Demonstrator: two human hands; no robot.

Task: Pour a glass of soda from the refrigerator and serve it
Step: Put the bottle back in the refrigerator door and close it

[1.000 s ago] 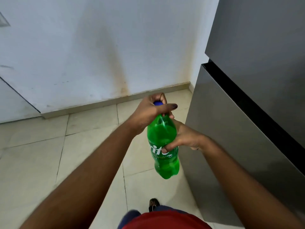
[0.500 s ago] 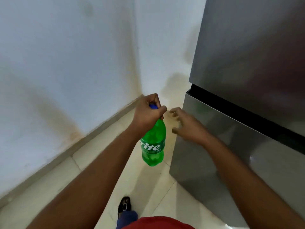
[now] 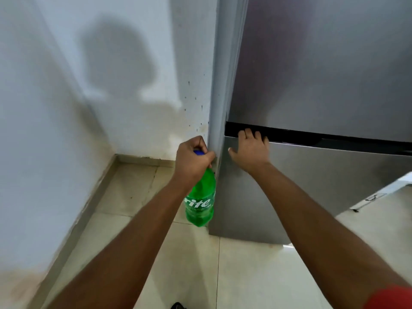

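Note:
A green soda bottle (image 3: 200,202) with a blue cap hangs upright from my left hand (image 3: 194,159), which grips it around the neck and cap. It hangs just left of the grey refrigerator (image 3: 312,85), close to its left front corner. My right hand (image 3: 250,150) lies spread on the top of the lower refrigerator door (image 3: 301,192), its fingertips at the black gap between the two doors. Both refrigerator doors look closed. No glass is in view.
A white stained wall (image 3: 111,85) forms a corner to the left of the refrigerator. The floor (image 3: 256,275) is pale tile. A white object's edge (image 3: 383,192) juts in at the right, in front of the lower door.
My view has turned right to face the refrigerator. My right hand let go of the bottle and moved onto the lower door's top edge. My left hand kept the bottle by its neck.

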